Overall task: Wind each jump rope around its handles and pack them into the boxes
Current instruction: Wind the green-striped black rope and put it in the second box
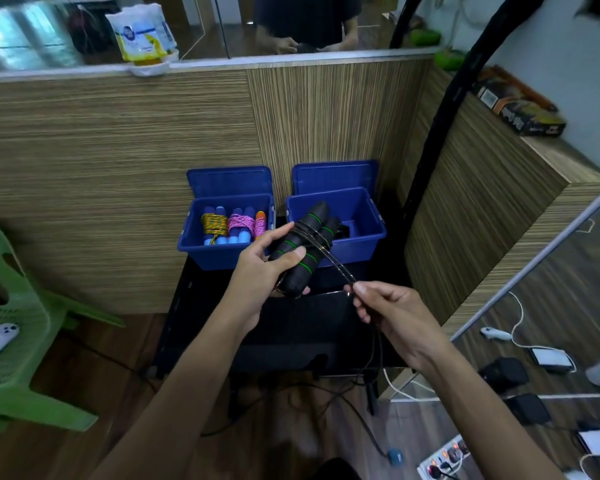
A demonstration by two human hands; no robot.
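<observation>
The left hand (257,268) grips two black handles (303,247) together above the right box (336,226). At four o'clock from them, the right hand (385,310) pinches the taut rope (329,254). The left box (227,230) holds wound ropes (232,225).

Striped wood partition (118,161), glass pane (49,32) above; green plastic chair (18,327) left; wood floor (94,403).

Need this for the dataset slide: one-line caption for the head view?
Left hand grips paired black handles while right hand pinches the black rope, winding it over two open blue boxes.
</observation>
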